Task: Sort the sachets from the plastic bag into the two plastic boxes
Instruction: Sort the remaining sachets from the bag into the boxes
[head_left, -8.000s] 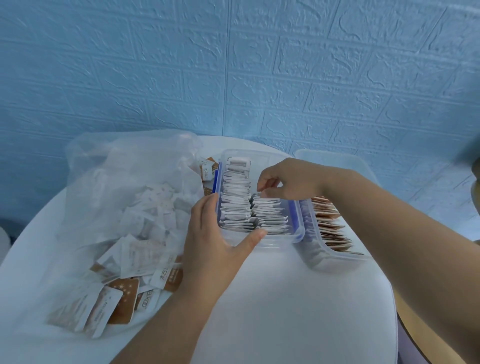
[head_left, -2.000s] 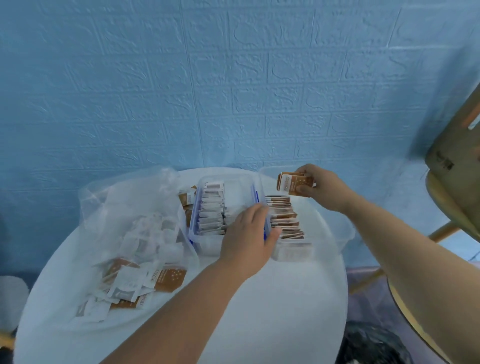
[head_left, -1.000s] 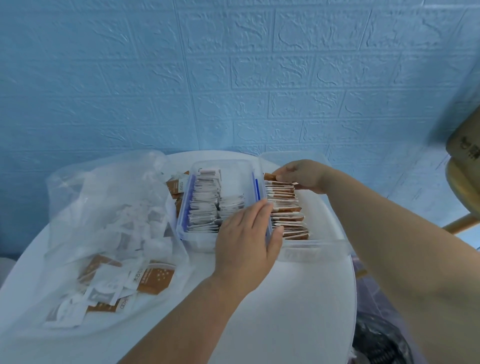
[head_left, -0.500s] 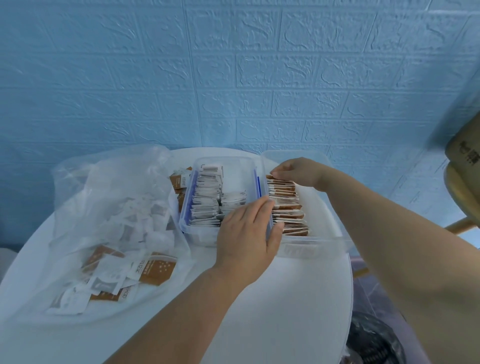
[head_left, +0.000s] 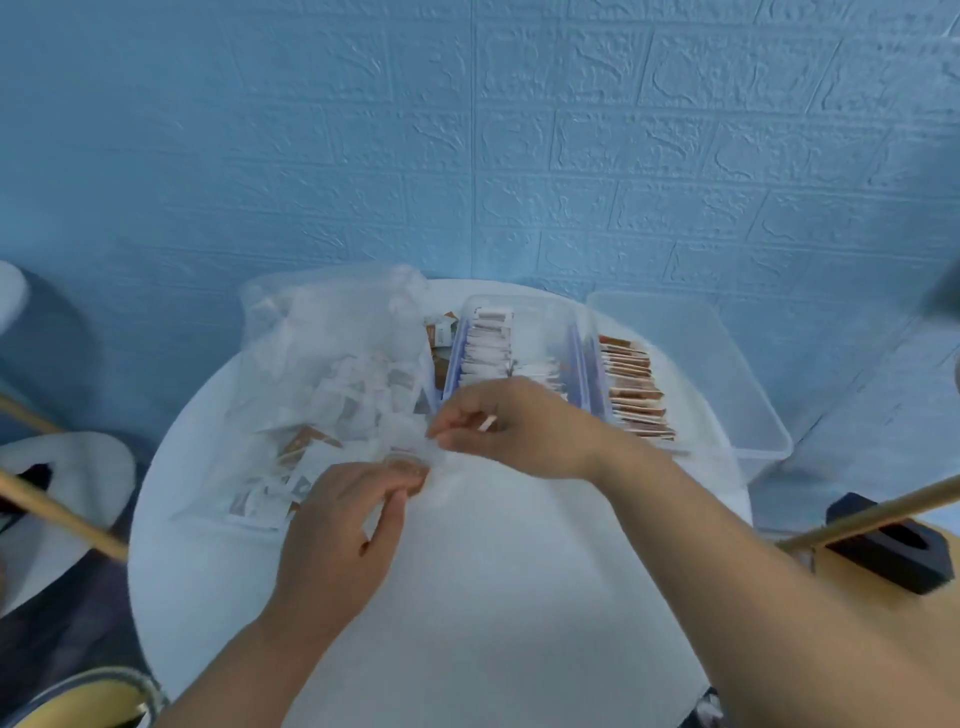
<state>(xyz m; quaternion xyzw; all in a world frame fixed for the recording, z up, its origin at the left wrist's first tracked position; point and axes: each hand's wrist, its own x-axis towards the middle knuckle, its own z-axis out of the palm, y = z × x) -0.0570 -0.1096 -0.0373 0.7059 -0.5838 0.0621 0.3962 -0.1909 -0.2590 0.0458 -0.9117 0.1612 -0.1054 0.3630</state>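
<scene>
The left grip (head_left: 343, 525) has its fingers curled and thumb drawn in, pinching what looks like a brown sachet (head_left: 409, 469) at the mouth of the plastic bag (head_left: 322, 358). Blur hides whether film lies between fingertip and packet. The right grip (head_left: 524, 434) is just beside it, fingertips pressed together on the bag's edge, seemingly holding the mouth open. A pale sliver between its fingers is too blurred to name.

The bag lies crumpled on the left of the desk (head_left: 519, 597), with white and brown packets loose inside. Behind the right grip the two boxes stand side by side: the blue-rimmed box (head_left: 540, 317) holding white rows (head_left: 488, 348), and the clear box (head_left: 763, 441) holding a brown row (head_left: 634, 395).

The likeliest slip is the left pinch catching bag film along with the packet — a lift would then drag the whole bag and spill its contents toward the desk's edge. A second packet could also cling to the first and end up in the wrong box. The right forearm lies close to the brown row and could knock the packets over as it swings.
</scene>
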